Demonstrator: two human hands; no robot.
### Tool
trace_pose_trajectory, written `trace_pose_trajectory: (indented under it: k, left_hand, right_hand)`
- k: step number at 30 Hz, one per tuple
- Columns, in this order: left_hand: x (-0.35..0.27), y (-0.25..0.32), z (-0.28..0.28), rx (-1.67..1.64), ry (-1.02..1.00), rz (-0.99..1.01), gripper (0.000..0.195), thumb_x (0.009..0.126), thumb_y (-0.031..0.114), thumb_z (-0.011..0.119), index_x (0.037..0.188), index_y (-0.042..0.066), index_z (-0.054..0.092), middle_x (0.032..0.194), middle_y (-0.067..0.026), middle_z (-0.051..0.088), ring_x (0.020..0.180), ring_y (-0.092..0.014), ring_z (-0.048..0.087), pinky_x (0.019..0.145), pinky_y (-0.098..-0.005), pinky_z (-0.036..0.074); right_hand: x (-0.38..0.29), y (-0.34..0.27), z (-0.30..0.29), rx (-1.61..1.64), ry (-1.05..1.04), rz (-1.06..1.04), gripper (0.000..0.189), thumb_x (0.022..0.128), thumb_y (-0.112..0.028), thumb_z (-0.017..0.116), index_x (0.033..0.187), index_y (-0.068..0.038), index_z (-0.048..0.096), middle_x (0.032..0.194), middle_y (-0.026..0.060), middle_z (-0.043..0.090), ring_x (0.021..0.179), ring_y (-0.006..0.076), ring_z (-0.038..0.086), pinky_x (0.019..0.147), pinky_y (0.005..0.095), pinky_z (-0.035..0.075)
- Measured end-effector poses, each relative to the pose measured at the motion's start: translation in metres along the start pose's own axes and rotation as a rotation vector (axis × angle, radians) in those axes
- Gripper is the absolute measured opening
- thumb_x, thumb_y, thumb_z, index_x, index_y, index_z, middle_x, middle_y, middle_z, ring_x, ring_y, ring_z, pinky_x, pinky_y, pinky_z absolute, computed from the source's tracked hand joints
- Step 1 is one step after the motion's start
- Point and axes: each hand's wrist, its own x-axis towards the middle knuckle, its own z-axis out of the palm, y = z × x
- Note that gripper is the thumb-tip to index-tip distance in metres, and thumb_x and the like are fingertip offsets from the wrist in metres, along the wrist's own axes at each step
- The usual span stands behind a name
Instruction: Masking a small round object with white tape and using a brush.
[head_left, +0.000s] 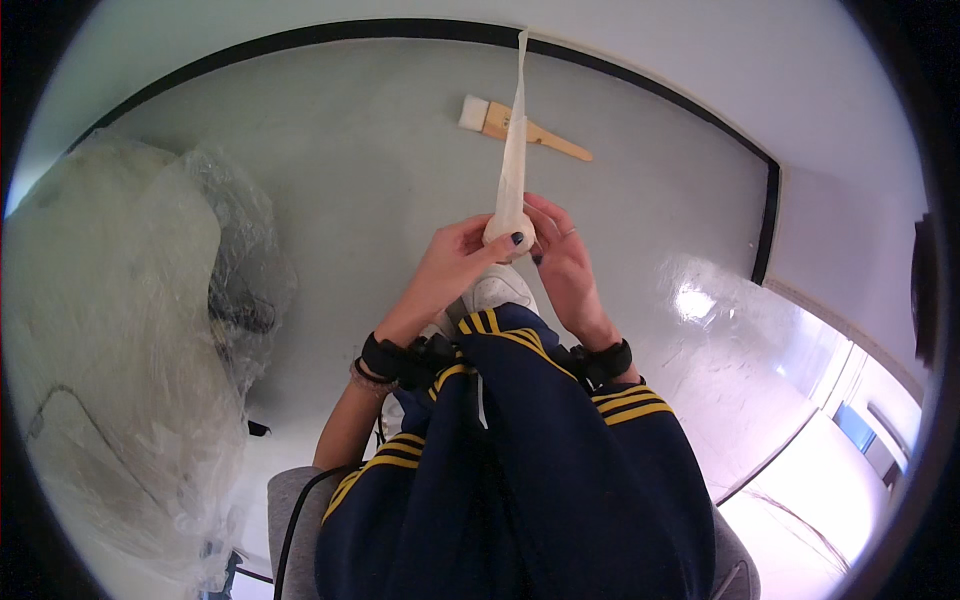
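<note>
Between both hands is a small roll of cream-coloured tape (501, 225), probably masking tape. My left hand (454, 259) grips it from the left, its dark-nailed thumb pressed across the front. Curled around the roll's right side are the fingers of my right hand (561, 262); some fingertips are hidden behind it. A narrow, partly twisted strip of tape (511, 161) runs from the roll up the picture. Its thin far tip overlaps the black skirting in view; whether it touches there I cannot tell. Beyond the strip, a flat wooden-handled brush (559, 142) with white bristles lies on the grey floor.
A large bundle wrapped in clear plastic sheeting (127, 315) stands at the left. Black skirting (420, 30) edges the grey floor (360, 135) along the wall. Below my hands is a white shoe (501, 289). A black cable (296, 502) passes my grey seat (289, 491).
</note>
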Motion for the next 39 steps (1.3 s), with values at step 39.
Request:
trace_pose_trajectory:
  k: [39]
  left_hand:
    - [0.049, 0.042, 0.017, -0.127, -0.176, 0.206, 0.07, 0.074, 0.003, 0.071, 0.133, 0.003, 0.034, 0.118, -0.0095, 0.055, 0.103, -0.016, 0.054, 0.09, -0.0302, 0.044]
  right_hand:
    - [0.025, -0.06, -0.02, -0.335, 0.09, 0.132, 0.041, 0.093, -0.025, 0.048, 0.124, 0.001, 0.042, 0.108, 0.0106, 0.054, 0.091, 0.0155, 0.054, 0.082, 0.0302, 0.044]
